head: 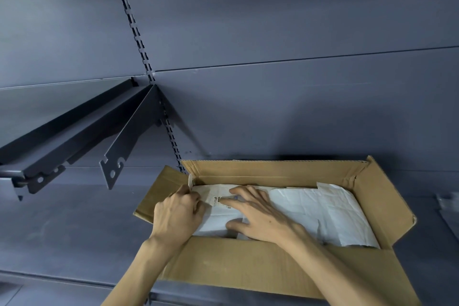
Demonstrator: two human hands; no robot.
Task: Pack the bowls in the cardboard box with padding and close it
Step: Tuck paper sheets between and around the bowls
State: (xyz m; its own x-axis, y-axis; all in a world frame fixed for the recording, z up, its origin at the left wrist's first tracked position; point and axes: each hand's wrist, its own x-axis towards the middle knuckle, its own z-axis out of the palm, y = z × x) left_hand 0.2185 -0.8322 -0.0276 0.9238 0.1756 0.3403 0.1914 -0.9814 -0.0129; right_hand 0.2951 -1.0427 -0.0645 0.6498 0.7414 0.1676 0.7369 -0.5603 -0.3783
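Box [248, 268] flaps open; right hand [258, 216] flat, fingers spread, pressing white paper [335, 213]; left hand [177, 213] at 9 o'clock pinches paper's edge

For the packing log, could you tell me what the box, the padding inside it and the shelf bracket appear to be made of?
Cardboard box: brown corrugated cardboard, matte; fluting shows along its back flap edge.
White padding: looks like creased paper, matte, with sharp folds; thin foam sheet is possible.
Shelf bracket: apparently painted sheet metal, dark smooth finish, thin flat plate with punched holes.
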